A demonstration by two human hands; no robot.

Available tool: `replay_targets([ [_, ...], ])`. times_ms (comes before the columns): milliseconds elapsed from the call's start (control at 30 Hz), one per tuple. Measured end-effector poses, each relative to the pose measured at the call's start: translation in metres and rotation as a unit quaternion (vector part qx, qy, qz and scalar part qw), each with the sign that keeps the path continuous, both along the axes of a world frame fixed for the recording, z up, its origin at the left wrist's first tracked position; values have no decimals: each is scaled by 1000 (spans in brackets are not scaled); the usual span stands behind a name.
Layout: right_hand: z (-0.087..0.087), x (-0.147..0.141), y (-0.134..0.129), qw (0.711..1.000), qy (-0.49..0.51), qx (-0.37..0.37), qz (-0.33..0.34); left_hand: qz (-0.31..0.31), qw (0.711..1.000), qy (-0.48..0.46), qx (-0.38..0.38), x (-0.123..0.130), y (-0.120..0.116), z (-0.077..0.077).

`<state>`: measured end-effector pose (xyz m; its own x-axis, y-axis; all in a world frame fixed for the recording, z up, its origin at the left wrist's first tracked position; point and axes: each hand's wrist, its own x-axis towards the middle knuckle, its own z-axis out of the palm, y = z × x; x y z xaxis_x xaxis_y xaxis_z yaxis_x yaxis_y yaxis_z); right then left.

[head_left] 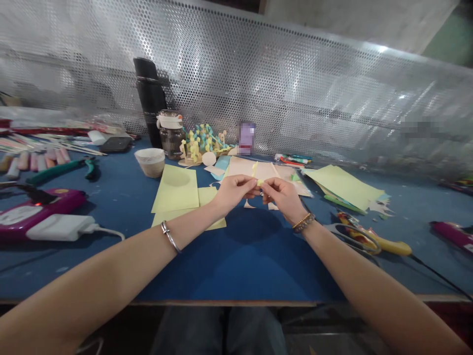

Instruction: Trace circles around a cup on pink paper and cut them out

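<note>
While your left hand (232,191) and right hand (283,198) pinch together above the blue mat (251,261), the small yellow paper strip (259,182) sits between them; it is light, soft and easily creased, so hold it by its edges.

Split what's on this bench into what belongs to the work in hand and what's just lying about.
Work in hand:
left hand
right hand
yellow strip, pinched between both hands
yellow sheets

Lying about:
scissors
pliers
flask
cup
</note>
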<state>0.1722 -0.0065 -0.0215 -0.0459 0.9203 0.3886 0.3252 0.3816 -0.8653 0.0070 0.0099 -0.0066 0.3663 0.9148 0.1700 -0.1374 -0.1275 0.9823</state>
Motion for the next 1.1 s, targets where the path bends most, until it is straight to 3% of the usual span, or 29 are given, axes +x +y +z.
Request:
replay_targets([
  [167, -3, 0, 2, 1000, 4, -5, 1, 15, 999, 16, 27, 0, 3, -4],
  [367, 3, -1, -1, 998, 40, 27, 30, 19, 999, -13, -23, -1, 1, 0],
  [1100, 10, 4, -1, 994, -59, 84, 40, 21, 998, 53, 18, -3, -1, 0],
])
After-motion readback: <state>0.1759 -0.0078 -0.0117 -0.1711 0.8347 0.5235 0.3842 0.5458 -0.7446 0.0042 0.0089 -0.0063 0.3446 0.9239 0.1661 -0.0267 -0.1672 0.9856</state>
